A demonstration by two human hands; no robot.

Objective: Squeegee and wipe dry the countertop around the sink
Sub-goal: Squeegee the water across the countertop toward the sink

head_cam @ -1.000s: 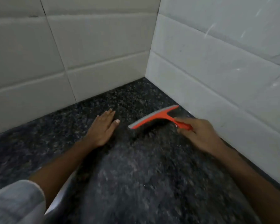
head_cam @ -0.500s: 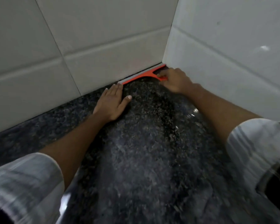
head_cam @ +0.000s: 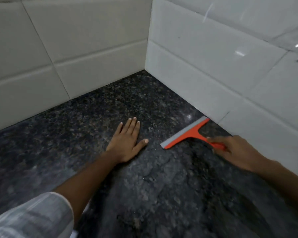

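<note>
Orange squeegee [head_cam: 187, 133] blade-down on the dark speckled countertop [head_cam: 96, 109], far tip just beside the right tiled wall [head_cam: 213, 66]. Handle gripped in the curled fingers of the right hand [head_cam: 234, 150]. Left hand [head_cam: 126, 143] pressed flat on the stone nearby, fingers straight, thumb spread, apart from the blade.

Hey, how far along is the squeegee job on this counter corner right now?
Mid-job, I'd judge. Done: cannot say for certain; the granite countertop toward the tiled corner shows no obvious puddles. In hand: the right hand holds the orange squeegee, blade on the stone, one end by the right wall; the left hand rests flat. Left: the near counter, plus wiping dry; no cloth shows.
</note>
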